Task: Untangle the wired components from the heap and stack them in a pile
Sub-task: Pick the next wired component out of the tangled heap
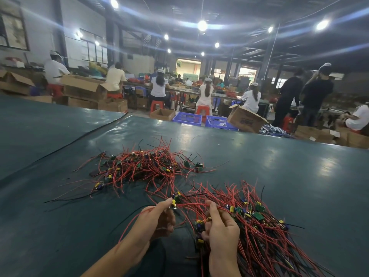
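A tangled heap (139, 166) of small green circuit boards with red and black wires lies on the dark green table (279, 176), ahead and left of centre. A second pile (257, 222) of the same wired components spreads out to the right, near me. My left hand (157, 220) pinches one small board with a yellow part (174, 202) between thumb and fingertips. My right hand (221, 230) grips a bunch of red wires and boards at the left edge of the near pile.
A black cable (79, 138) runs diagonally across the table's left side. Beyond the far table edge stand cardboard boxes (245, 118), blue crates (187, 117) and several seated people at other benches.
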The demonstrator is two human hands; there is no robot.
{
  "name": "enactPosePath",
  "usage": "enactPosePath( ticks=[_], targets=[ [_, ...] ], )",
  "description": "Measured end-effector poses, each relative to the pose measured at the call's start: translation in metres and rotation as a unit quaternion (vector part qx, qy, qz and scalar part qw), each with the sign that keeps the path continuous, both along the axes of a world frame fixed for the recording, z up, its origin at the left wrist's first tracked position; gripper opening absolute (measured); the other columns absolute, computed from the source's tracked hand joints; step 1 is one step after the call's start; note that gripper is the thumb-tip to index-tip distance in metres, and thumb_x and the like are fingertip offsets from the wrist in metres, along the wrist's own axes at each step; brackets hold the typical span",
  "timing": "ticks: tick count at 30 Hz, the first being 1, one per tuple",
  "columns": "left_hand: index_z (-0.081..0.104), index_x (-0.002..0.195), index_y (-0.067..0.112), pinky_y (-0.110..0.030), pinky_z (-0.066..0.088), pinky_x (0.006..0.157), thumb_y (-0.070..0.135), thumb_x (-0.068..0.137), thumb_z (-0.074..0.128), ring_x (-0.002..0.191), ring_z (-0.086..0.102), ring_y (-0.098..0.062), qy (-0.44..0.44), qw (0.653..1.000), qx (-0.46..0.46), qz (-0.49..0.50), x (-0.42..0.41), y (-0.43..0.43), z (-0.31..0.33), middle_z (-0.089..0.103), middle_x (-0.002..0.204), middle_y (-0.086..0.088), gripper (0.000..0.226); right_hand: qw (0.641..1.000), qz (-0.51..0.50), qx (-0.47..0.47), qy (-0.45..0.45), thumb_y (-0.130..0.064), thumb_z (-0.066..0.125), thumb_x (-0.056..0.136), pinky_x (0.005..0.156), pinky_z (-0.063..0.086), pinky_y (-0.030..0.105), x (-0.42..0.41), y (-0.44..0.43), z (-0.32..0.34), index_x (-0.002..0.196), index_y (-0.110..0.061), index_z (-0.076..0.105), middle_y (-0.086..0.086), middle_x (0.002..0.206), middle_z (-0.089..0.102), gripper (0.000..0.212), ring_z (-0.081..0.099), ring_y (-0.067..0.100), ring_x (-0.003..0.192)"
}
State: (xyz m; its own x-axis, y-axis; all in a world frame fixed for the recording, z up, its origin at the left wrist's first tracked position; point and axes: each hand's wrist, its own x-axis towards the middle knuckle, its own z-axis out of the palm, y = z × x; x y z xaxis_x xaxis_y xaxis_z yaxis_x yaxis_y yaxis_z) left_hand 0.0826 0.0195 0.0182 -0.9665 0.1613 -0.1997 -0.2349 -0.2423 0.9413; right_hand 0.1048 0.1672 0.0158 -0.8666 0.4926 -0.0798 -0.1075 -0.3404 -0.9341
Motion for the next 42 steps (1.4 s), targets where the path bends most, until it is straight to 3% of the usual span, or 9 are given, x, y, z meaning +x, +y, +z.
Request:
enactPosePath(
  ticks=[7,14,22,26,30,35,37,39,42],
  targets=[
    [0.070,0.072,0.013,-0.023,0.048,0.049,0.044,0.097,0.049,0.051,0.059,-0.015,-0.093,0.996,-0.001,-0.012,-0.004,0.001,-0.004,0.068,0.070,-0.007,0.045,0.999,0.018,0.011,-0.025,-0.019,0.057,0.097,0.034,0.033,0.019,0.000,0.001,0.000,0.077,-0.001,0.065,0.000,0.048,0.048,0.029,0.038,0.007,0.036],
    [0.056,0.106,0.012,-0.025,0.048,0.047,0.046,0.098,0.043,0.054,0.058,-0.018,-0.203,0.970,0.103,-0.085,-0.003,-0.001,0.000,0.067,0.075,-0.008,0.037,0.999,0.033,0.026,-0.001,-0.011,0.056,0.097,0.033,0.031,0.018,-0.001,-0.001,-0.001,0.098,-0.008,0.071,0.000,0.058,0.058,0.015,0.038,0.006,0.038],
    [0.041,0.129,0.003,-0.027,0.050,0.045,0.043,0.096,0.048,0.059,0.060,-0.018,-0.207,0.968,0.108,-0.096,-0.004,0.000,-0.001,0.072,0.096,-0.014,0.052,0.998,0.032,0.045,0.018,-0.013,0.052,0.099,0.034,0.038,0.019,-0.001,-0.002,-0.001,0.136,-0.022,0.050,-0.002,0.080,0.074,0.037,0.044,0.006,0.038],
    [0.053,0.121,-0.005,-0.026,0.049,0.045,0.061,0.097,0.027,0.060,0.062,-0.018,-0.189,0.969,0.107,-0.117,-0.007,-0.003,-0.004,0.073,0.101,-0.014,0.075,0.997,0.043,0.068,0.009,-0.013,0.055,0.097,0.034,0.039,0.020,-0.001,-0.002,-0.002,0.115,-0.017,0.062,0.002,0.083,0.074,0.019,0.046,0.007,0.038],
    [0.073,0.109,0.007,-0.026,0.051,0.057,0.065,0.096,0.017,0.074,0.067,-0.020,-0.097,0.984,0.031,-0.146,-0.007,-0.001,-0.007,0.073,0.107,-0.013,0.081,0.995,0.053,0.084,0.007,-0.012,0.056,0.097,0.035,0.040,0.021,0.000,-0.004,-0.002,0.106,-0.016,0.065,0.006,0.086,0.073,0.013,0.047,0.008,0.040],
    [0.068,0.112,0.019,-0.024,0.056,0.074,0.043,0.100,0.041,0.091,0.068,-0.013,0.105,0.971,-0.154,-0.150,0.000,0.010,-0.014,0.075,0.099,0.005,0.038,0.995,0.043,0.085,0.007,-0.009,0.056,0.096,0.039,0.042,0.019,-0.001,-0.002,-0.003,0.104,-0.014,0.067,0.004,0.080,0.074,0.014,0.050,0.011,0.047],
    [0.068,0.113,0.024,-0.025,0.054,0.086,0.037,0.094,0.058,0.097,0.067,-0.006,0.256,0.915,-0.262,-0.169,0.002,0.007,-0.023,0.073,0.102,0.009,0.025,0.996,0.043,0.076,0.010,-0.008,0.056,0.096,0.037,0.040,0.020,-0.001,-0.001,-0.002,0.103,-0.012,0.067,0.003,0.077,0.074,0.013,0.048,0.010,0.042],
    [0.067,0.115,0.029,-0.026,0.049,0.091,0.040,0.088,0.062,0.103,0.060,0.001,0.364,0.839,-0.362,-0.181,0.005,0.005,-0.030,0.068,0.109,0.016,0.030,0.996,0.043,0.076,0.009,-0.008,0.056,0.097,0.036,0.040,0.020,0.000,0.000,-0.002,0.102,-0.012,0.067,0.002,0.077,0.073,0.013,0.047,0.009,0.040],
    [0.065,0.120,0.031,-0.030,0.042,0.096,0.047,0.088,0.058,0.112,0.051,-0.001,0.417,0.776,-0.437,-0.180,0.003,0.003,-0.033,0.060,0.120,0.020,0.037,0.996,0.043,0.076,0.007,-0.008,0.055,0.097,0.036,0.041,0.020,-0.001,0.002,-0.003,0.100,-0.012,0.067,0.001,0.075,0.073,0.013,0.047,0.008,0.039]
  ],
)
